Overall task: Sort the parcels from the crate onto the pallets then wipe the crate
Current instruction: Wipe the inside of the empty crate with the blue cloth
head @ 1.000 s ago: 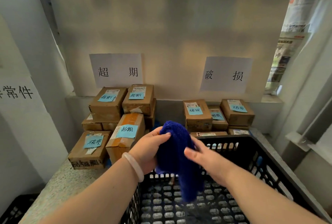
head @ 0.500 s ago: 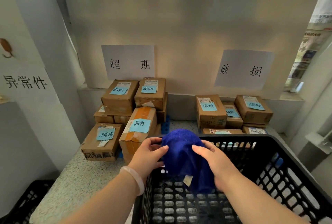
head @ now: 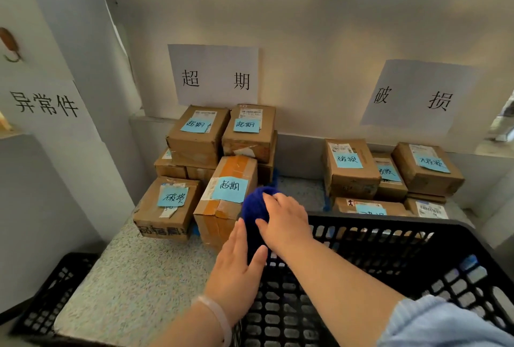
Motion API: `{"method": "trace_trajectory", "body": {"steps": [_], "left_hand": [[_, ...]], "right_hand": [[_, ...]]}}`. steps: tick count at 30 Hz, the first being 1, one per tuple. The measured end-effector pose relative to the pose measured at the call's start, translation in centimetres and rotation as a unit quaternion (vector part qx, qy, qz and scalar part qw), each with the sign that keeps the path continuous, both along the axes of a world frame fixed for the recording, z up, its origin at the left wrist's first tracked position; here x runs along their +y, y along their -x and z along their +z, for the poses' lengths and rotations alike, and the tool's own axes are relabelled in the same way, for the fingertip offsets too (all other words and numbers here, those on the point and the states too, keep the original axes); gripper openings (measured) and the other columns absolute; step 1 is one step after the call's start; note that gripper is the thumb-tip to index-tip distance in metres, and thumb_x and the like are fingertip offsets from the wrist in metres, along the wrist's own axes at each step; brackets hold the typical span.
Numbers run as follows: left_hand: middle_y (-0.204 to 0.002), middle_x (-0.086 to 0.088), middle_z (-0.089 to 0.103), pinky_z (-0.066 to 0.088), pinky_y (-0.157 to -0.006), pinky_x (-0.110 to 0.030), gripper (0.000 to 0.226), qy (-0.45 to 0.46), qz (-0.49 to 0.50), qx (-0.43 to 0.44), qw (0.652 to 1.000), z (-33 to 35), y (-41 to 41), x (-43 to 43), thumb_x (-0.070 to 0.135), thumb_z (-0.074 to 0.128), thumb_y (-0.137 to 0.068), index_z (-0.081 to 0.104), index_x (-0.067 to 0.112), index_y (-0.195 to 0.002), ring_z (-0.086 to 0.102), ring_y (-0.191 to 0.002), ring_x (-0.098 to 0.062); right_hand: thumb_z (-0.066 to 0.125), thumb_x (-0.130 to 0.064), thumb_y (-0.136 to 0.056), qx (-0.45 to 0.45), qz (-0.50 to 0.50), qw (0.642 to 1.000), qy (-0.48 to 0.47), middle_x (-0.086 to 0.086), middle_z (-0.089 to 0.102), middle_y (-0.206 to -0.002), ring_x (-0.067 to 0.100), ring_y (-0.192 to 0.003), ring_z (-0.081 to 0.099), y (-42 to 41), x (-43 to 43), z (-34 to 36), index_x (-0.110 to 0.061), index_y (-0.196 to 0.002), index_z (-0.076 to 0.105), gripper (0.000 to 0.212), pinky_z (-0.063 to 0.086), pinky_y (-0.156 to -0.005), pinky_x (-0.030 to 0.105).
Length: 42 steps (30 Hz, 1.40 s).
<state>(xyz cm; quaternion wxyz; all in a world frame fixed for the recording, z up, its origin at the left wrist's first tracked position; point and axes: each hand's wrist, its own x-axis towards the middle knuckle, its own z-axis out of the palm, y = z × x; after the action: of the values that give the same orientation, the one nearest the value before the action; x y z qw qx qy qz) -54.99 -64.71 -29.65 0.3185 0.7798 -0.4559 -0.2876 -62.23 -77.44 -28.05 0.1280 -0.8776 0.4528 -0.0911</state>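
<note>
A bunched dark blue cloth (head: pixel 254 206) sits on the far left corner of the black plastic crate (head: pixel 389 225). My right hand (head: pixel 286 223) lies over the cloth with fingers and thumb curled round it. My left hand (head: pixel 236 263) has straight fingers and lies flat against the cloth's near side at the crate's left wall. Brown parcels with blue notes stand in a left stack (head: pixel 222 152) and a right stack (head: pixel 389 171) behind the crate. The crate's visible floor holds no parcels.
The crate and parcels rest on a speckled stone counter (head: pixel 139 277). A second black crate (head: pixel 52 294) sits lower at the left edge. Paper signs (head: pixel 214 74) hang on the back wall above each stack. A grey wall closes the left side.
Both hands carried the cloth from over the crate's middle to its far left corner. My left hand let go of it and flattened against it.
</note>
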Motion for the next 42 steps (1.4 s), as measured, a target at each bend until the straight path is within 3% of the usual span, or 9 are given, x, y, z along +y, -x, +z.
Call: {"method": "trace_trajectory", "body": {"steps": [5,10,20,24,29,31,34,38,42], "left_hand": [[-0.162,0.013,-0.013,-0.003,-0.117,-0.023,0.072,-0.039,-0.011,-0.059,0.997,-0.1,-0.1,0.0,0.056,0.024,-0.100,-0.013,0.027,-0.154,-0.008,-0.148,-0.004],[-0.161,0.015,-0.014,-0.001,-0.118,-0.025,0.073,-0.056,-0.006,-0.087,0.995,-0.2,0.1,0.1,0.060,0.020,-0.097,-0.015,0.030,-0.153,-0.007,-0.149,-0.005],[-0.158,0.024,-0.011,0.003,-0.121,-0.029,0.069,-0.073,-0.005,-0.103,0.992,-0.7,-0.1,0.0,0.057,0.024,-0.098,-0.010,0.034,-0.154,-0.005,-0.148,-0.003],[-0.155,0.025,-0.011,0.005,-0.122,-0.032,0.068,-0.088,0.003,-0.120,0.989,-0.8,0.1,-0.2,0.052,0.028,-0.100,-0.009,0.033,-0.154,-0.002,-0.149,-0.005],[-0.159,0.023,-0.009,0.008,-0.122,-0.035,0.068,-0.095,0.027,-0.124,0.987,-0.9,0.6,-0.6,0.049,0.035,-0.100,-0.004,0.034,-0.154,0.003,-0.150,-0.010],[-0.152,0.028,-0.006,0.008,-0.121,-0.035,0.068,-0.092,0.035,-0.131,0.987,-0.9,0.8,-0.7,0.048,0.036,-0.099,-0.003,0.035,-0.153,0.004,-0.150,-0.011],[-0.153,0.027,-0.004,0.008,-0.121,-0.037,0.070,-0.083,0.041,-0.145,0.985,-1.2,0.8,-0.8,0.051,0.037,-0.098,0.001,0.034,-0.154,0.005,-0.150,-0.012],[-0.146,0.032,-0.004,0.010,-0.121,-0.038,0.071,-0.080,0.046,-0.159,0.983,-1.9,0.3,-1.0,0.050,0.041,-0.098,0.003,0.033,-0.155,0.007,-0.150,-0.014],[-0.157,0.024,0.001,0.011,-0.121,-0.041,0.073,-0.077,0.052,-0.169,0.981,-2.7,-0.3,-1.2,0.048,0.045,-0.097,0.005,0.030,-0.156,0.010,-0.150,-0.017]], "right_hand": [[0.048,-0.040,-0.098,0.028,0.034,0.998,0.047,-0.002,0.045,-0.144,0.019,-0.135,0.039,0.7,-1.0,-1.5,-0.023,-0.148,0.029,0.056,0.018,-0.119,0.041],[0.046,-0.041,-0.100,0.078,0.039,0.995,0.048,-0.006,0.049,-0.139,0.018,-0.132,0.043,3.5,-2.5,-1.3,-0.027,-0.145,0.031,0.049,0.008,-0.121,0.053],[0.043,-0.042,-0.101,0.143,-0.064,0.983,0.091,-0.007,0.046,-0.145,0.015,-0.139,0.037,17.7,-7.0,-0.6,-0.028,-0.147,0.029,0.051,0.004,-0.119,0.058],[0.044,-0.034,-0.101,0.166,-0.122,0.975,0.081,-0.004,0.046,-0.143,0.017,-0.137,0.038,24.3,-8.9,0.1,-0.025,-0.144,0.032,0.046,0.007,-0.119,0.056],[0.039,-0.007,-0.095,0.168,-0.213,0.962,0.035,0.002,0.045,-0.145,0.022,-0.138,0.037,30.4,-10.7,1.3,-0.018,-0.142,0.035,0.049,0.007,-0.121,0.054],[0.045,-0.004,-0.093,0.138,-0.237,0.962,-0.011,0.006,0.050,-0.139,0.028,-0.130,0.046,31.0,-11.3,1.6,-0.016,-0.139,0.039,0.048,0.023,-0.118,0.052],[0.055,-0.004,-0.090,0.010,-0.274,0.956,-0.099,0.013,0.058,-0.127,0.035,-0.111,0.059,31.0,-11.6,2.2,-0.016,-0.142,0.040,0.055,0.049,-0.096,0.049],[0.041,-0.007,-0.097,-0.226,-0.271,0.931,-0.092,0.008,0.052,-0.133,0.018,-0.089,0.055,33.6,-10.6,2.9,-0.030,-0.146,0.036,0.055,0.046,-0.066,0.024],[0.039,-0.002,-0.091,-0.319,-0.271,0.907,-0.048,0.006,0.058,-0.131,0.026,-0.118,0.054,37.2,-10.3,3.6,-0.026,-0.136,0.054,0.053,0.044,-0.100,0.037]]}}
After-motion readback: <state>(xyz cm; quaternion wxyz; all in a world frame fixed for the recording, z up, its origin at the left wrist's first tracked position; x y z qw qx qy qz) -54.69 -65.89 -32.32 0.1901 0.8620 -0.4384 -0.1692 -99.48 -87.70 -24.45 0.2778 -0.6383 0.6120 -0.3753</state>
